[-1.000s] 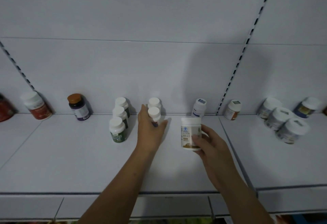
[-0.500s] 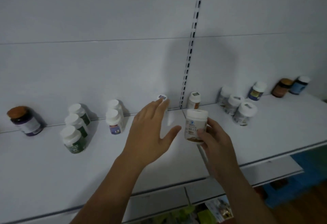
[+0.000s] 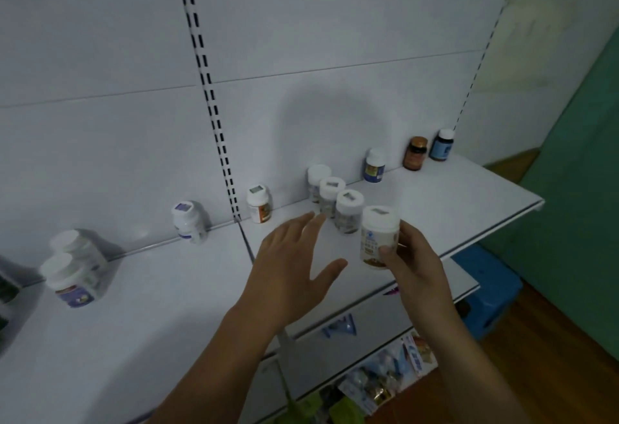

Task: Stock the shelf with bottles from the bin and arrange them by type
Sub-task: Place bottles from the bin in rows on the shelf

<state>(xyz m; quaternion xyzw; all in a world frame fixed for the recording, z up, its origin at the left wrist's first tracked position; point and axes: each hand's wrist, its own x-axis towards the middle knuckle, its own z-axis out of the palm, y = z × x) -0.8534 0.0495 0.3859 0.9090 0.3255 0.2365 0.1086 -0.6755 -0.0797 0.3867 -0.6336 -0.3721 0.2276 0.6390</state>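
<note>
Fingers [image 3: 406,239] of the right hand [image 3: 413,266] grip a white bottle [image 3: 380,236]; the left hand [image 3: 294,269] is spread, empty. Best set it upright, just in front of the 3 similar bottles [image 3: 331,194].

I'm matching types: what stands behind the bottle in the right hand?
A row of three white-capped jars runs back to the wall. The shelf spot directly behind the bottle is covered by it; the jar labels are too blurred to read.

Bare shelf [image 3: 435,209] right of jar row [image 3: 331,196], bottles [image 3: 374,166] lining back wall [image 3: 335,105], front strip unobstructed
</note>
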